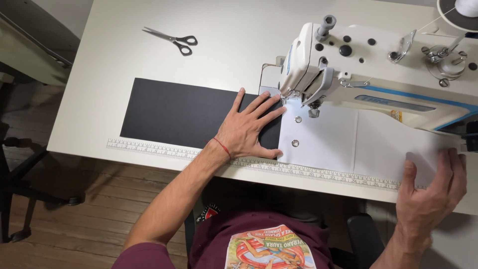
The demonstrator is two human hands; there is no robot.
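At the near edge of the worktop (pixel 89 134), the right hand (pixel 432 192) curls loosely over white fabric (pixel 383 149). Farther in, the left hand (pixel 247 128) lies flat, fingers spread, on black fabric (pixel 174 114) beside the sewing machine (pixel 378 69). Scissors (pixel 174 40) lie beyond.

We see a black fabric strip (pixel 184 114) lying flat; its right end meets the flat white fabric (pixel 323 142).
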